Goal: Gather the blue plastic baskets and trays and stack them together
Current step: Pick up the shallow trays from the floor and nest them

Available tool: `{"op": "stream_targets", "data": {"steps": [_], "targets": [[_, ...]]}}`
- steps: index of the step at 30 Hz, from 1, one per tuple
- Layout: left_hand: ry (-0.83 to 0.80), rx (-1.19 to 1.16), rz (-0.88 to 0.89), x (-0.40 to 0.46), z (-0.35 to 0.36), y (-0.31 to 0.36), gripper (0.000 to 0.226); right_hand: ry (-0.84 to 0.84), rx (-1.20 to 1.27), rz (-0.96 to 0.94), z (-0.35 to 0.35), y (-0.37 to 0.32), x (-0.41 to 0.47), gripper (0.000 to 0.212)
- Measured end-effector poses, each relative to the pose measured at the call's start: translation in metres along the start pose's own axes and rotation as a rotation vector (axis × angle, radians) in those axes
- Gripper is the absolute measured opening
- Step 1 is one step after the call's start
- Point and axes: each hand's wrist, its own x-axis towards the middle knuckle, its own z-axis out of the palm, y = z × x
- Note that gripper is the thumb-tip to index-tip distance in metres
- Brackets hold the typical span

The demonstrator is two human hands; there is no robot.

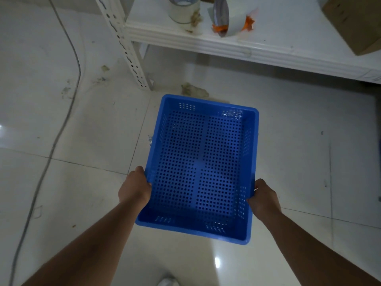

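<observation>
A blue perforated plastic basket (pixel 201 162) is held out in front of me above the tiled floor, its open side up and empty. My left hand (pixel 135 187) grips its left rim near the close end. My right hand (pixel 265 198) grips the right rim opposite. No other blue basket or tray is in sight.
A white metal shelf (pixel 237 46) crosses the top right, its upright post (pixel 132 58) standing just beyond the basket. On it sit two tape rolls (pixel 183 9) and a cardboard box (pixel 354 23). A grey cable (pixel 51 145) runs down the floor at left.
</observation>
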Motion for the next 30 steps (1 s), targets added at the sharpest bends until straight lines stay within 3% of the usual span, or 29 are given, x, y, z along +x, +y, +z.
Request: {"op": "stream_targets", "data": {"steps": [11, 18, 26, 30], "targets": [[0.008, 0.011, 0.02, -0.001, 0.0, -0.002, 0.01, -0.015, 0.028, -0.002, 0.002, 0.001, -0.004, 0.012], [0.008, 0.082, 0.031, -0.003, -0.01, 0.006, 0.013, -0.104, -0.084, 0.004, -0.004, -0.008, -0.011, 0.023], [0.038, 0.156, 0.1, -0.017, -0.046, 0.023, 0.024, -0.095, -0.139, -0.032, -0.025, -0.02, -0.031, 0.031], [0.019, 0.189, 0.14, -0.038, -0.075, 0.038, 0.015, -0.083, -0.161, -0.062, -0.053, -0.033, -0.052, 0.032]]}}
